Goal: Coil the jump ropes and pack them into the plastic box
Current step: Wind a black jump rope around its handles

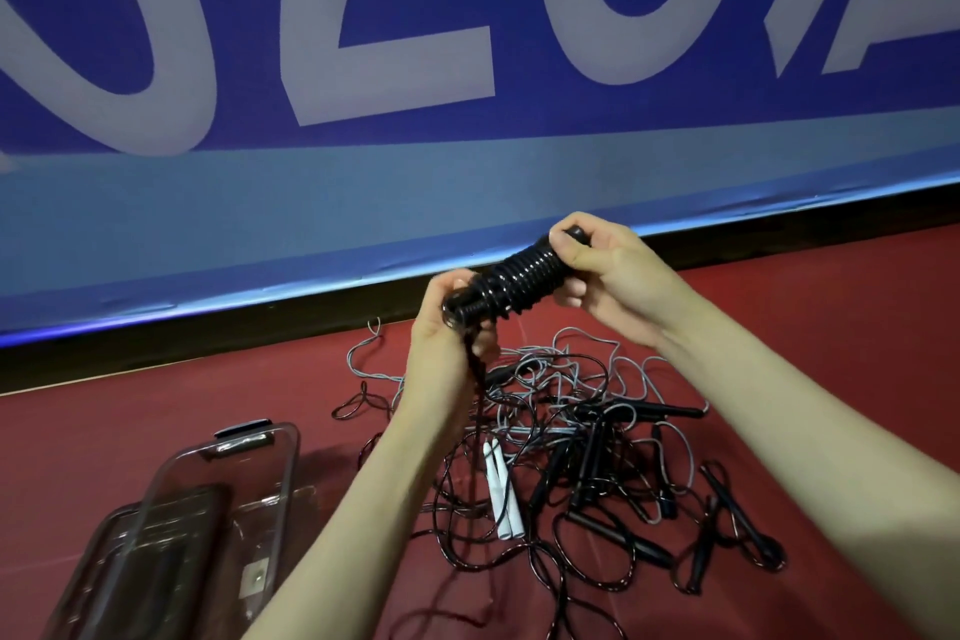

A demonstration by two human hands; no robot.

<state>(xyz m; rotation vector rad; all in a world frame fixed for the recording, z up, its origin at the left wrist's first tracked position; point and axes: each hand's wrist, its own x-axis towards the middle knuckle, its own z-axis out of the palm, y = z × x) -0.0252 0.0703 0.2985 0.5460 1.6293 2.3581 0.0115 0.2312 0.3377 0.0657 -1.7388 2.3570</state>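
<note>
We are gripping the coil (511,283) with both hands (605,276), left (449,327) pinching the tail; wraps should be staying snug.

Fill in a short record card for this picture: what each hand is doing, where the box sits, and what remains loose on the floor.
left hand: grips the lower end of the coiled black rope
right hand: holds the coil's upper end
plastic box: clear, open, on the red floor, lower left; no rope seen inside
loose ropes: tangled pile, black and grey, beneath the hands
white handles: one pair, side by side in the pile
</note>
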